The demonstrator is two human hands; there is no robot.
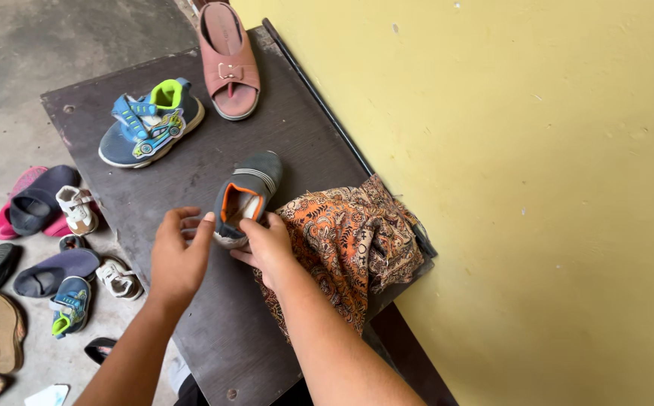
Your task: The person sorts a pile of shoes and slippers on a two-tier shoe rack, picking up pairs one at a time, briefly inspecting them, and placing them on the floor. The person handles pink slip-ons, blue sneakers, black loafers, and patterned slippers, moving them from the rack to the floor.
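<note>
**Both hands on small grey shoe, mid-surface**

Grey shoe [245, 197] w/ orange lining lies on the dark surface [214, 323], toe pointing away from the person, heel end toward the hands. It sits between the two hands – right at the fingertips, not lifted as far as I can tell.

- Left hand [179, 254]: fingers loosely curled, tips touching the heel/left edge of the shoe. Not a full grip, more a light pinch at the rim.
- Right hand [269, 244]: thumb + fingers pinching the right side of the heel opening; something pale is inside the shoe mouth, can't tell what.

Around it:
- Orange patterned cloth [349, 240] bunched just right of the shoe, under/beside the right wrist, hanging over the surface edge near the yellow wall [530, 188].
- Blue kids' sneaker [150, 124] w/ green tongue – further back on surface, well apart from hands.
- Pink sandal [229, 64] at far edge, beside the sneaker.
- Floor [11, 75] to the left: scattered footwear – dark slip-ons, small white shoes, another blue sneaker [69, 304].
</note>
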